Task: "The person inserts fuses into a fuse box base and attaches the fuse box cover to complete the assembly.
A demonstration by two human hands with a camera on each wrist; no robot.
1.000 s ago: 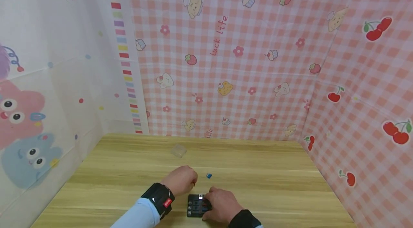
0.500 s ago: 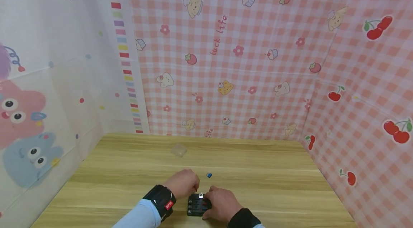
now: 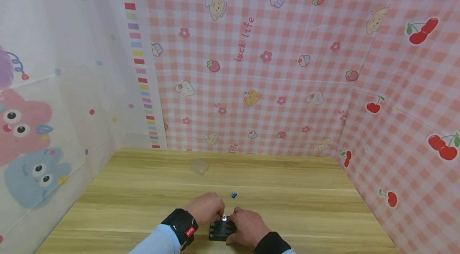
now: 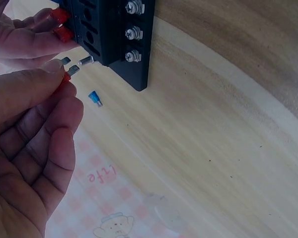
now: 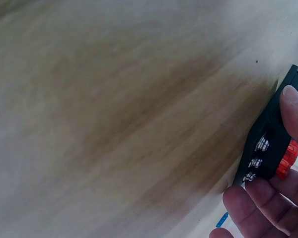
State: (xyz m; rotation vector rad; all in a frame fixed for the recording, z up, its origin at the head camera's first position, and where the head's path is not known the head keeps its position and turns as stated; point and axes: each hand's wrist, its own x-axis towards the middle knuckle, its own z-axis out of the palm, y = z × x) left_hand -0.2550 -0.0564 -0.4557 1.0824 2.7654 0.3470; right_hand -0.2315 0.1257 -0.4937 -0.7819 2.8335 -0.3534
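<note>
In the left wrist view my left hand point(image 4: 35, 114) pinches a red blade fuse point(image 4: 66, 78) between thumb and forefinger, its metal prongs pointing at the black fuse block point(image 4: 114, 42). The prongs are apart from the block. My right hand point(image 3: 248, 227) grips the block's right side, thumb on one edge and fingers on the other. Red fuses point(image 5: 288, 159) sit in the block near the right fingers. Screw terminals point(image 4: 133, 32) line one side of it. A blue blade fuse point(image 3: 233, 195) lies on the table beyond both hands.
A clear plastic cover point(image 3: 199, 167) lies farther back on the wooden table point(image 3: 287, 190). Pink checked cloth point(image 3: 251, 66) hangs behind and on the right, and white printed cloth point(image 3: 82, 86) on the left.
My left hand has moved right and nearer, bringing the red blade fuse close to the top of the fuse block. My right hand has kept its place on the block.
</note>
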